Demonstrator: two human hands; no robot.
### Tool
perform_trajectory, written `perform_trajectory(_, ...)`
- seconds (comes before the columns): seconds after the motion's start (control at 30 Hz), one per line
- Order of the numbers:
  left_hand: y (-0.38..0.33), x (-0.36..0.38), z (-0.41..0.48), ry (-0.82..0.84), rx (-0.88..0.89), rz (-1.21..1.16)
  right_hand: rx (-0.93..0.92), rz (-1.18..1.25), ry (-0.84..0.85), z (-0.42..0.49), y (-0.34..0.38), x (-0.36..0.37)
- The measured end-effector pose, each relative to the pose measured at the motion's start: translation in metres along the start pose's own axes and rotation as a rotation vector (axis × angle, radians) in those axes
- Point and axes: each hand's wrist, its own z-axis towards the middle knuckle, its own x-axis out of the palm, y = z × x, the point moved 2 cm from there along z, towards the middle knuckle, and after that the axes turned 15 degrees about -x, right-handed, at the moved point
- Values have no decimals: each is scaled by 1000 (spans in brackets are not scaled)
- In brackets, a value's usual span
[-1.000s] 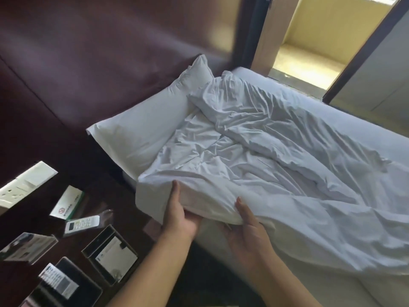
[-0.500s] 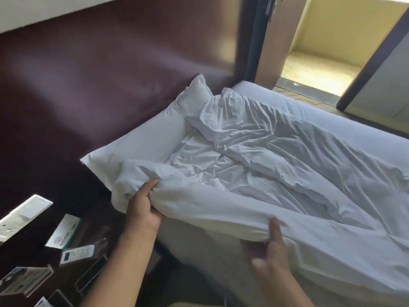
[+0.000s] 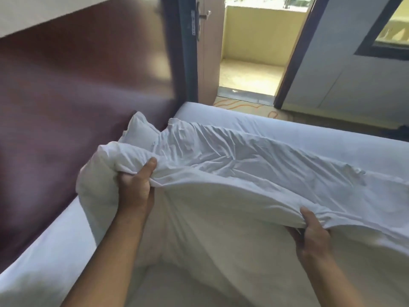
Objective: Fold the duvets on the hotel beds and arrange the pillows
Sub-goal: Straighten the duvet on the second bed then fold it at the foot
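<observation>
A crumpled white duvet (image 3: pixel 254 173) lies along the bed, and its near edge is raised off the mattress. My left hand (image 3: pixel 135 187) grips that edge near its corner, thumb on top of the cloth. Further right, my right hand (image 3: pixel 312 231) holds the same edge from below, fingers curled into the fabric. A white pillow (image 3: pixel 139 129) rests against the headboard, mostly hidden behind the lifted duvet corner. Under the raised duvet, the white sheet of the mattress (image 3: pixel 199 273) shows.
A dark maroon padded headboard (image 3: pixel 55 111) runs along the left. Beyond the bed, an open door (image 3: pixel 188 49) leads to a sunlit balcony (image 3: pixel 252 72). A grey wall panel (image 3: pixel 354 74) stands at the right, and patterned carpet (image 3: pixel 254 107) lies past the bed's far edge.
Both hands have lifted the duvet's near edge higher off the bed and spread further apart. The view has swung up and right, so the bedside table with its cards is out of sight.
</observation>
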Motion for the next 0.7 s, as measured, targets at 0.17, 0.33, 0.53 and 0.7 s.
perform_trajectory(0.17,12,104,122,39,143,246,-90,-143,-68,117,-11,52)
perform_trajectory(0.33,55,179,275,-52,163,442,-215,-372,-61,264,-32,104)
perform_trajectory(0.53,176,202,393,115,146,937,-307,-610,81,429,-119,148)
perform_trajectory(0.7,309,157,480,48,194,1806,-518,-1297,634,509,-239,155)
